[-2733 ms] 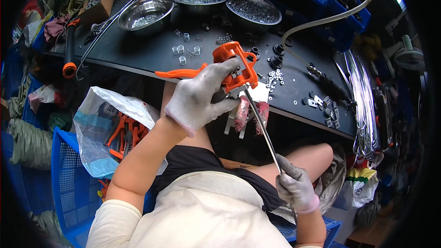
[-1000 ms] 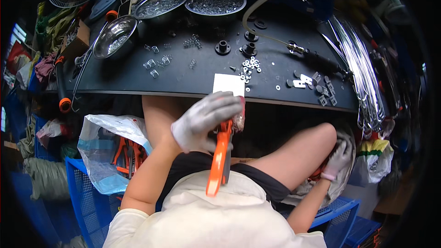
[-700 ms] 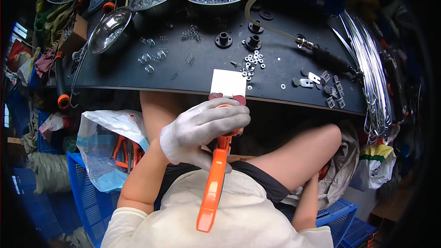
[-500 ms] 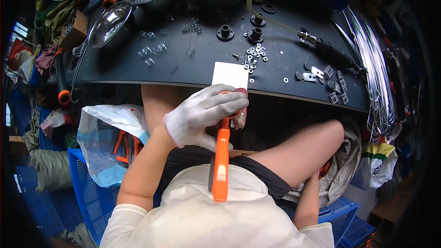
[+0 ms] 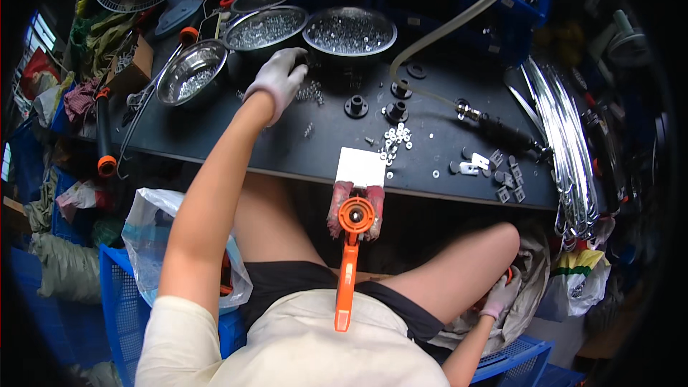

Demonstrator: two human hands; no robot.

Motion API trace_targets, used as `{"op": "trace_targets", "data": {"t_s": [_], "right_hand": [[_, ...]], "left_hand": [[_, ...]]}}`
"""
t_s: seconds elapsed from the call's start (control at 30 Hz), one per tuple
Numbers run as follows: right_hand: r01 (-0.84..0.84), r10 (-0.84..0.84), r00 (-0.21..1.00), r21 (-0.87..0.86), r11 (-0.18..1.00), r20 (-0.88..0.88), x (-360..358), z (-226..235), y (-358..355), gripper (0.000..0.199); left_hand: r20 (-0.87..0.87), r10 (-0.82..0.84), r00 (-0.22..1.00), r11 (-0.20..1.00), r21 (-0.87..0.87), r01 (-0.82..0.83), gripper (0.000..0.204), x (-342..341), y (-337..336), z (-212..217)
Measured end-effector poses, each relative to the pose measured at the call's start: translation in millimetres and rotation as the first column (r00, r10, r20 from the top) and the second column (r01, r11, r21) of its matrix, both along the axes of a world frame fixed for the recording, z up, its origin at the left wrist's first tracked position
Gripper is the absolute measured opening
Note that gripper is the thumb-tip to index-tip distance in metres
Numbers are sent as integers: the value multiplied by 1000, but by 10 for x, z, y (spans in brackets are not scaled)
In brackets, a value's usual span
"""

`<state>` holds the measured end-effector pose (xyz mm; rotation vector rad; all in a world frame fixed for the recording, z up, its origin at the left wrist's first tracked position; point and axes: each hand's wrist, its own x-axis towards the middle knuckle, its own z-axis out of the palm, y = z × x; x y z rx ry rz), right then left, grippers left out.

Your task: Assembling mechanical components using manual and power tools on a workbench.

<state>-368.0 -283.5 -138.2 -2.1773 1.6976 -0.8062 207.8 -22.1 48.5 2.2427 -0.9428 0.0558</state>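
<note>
My gloved left hand (image 5: 278,80) reaches over the black table (image 5: 244,132), its fingers apart and nothing visible in them. It is beside a cluster of coil springs (image 5: 311,93) and close to the metal bowls. Low on the right, my gloved right hand (image 5: 501,297) is at the beige sack (image 5: 532,299), its fingers partly hidden and closed around an orange piece (image 5: 509,274). In front of me stands an orange part (image 5: 356,215) with a round ringed head and a long handle pointing toward my body. It rests between worn red pads under a white plate (image 5: 360,167).
Bowls of small metal parts (image 5: 350,31) line the back. Nuts (image 5: 396,142), black flanged bushings (image 5: 356,106) and metal clips (image 5: 502,175) lie on the table. An air tool (image 5: 505,132) with a hose and bent metal rods (image 5: 562,150) are at right; a plastic bag (image 5: 154,226) hangs left.
My left hand has let go of the orange part and moved forward and left to the springs and bowls. My right hand has come into sight from behind the thigh. The view has shifted.
</note>
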Motion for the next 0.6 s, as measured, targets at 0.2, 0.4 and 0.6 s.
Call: {"op": "trace_targets", "data": {"t_s": [0.2, 0.4, 0.6], "right_hand": [[2, 17, 697, -25, 1000, 717, 354, 637, -126, 35], [-795, 246, 41, -117, 595, 969, 1671, 1592, -367, 26], [-827, 753, 562, 217, 518, 343, 3963, 2216, -621, 39]], "left_hand": [[58, 127, 990, 934, 329, -139, 66, 525, -545, -297], [96, 86, 992, 934, 339, -114, 53, 481, -561, -268], [174, 10, 985, 918, 389, -78, 56, 658, -347, -386]]}}
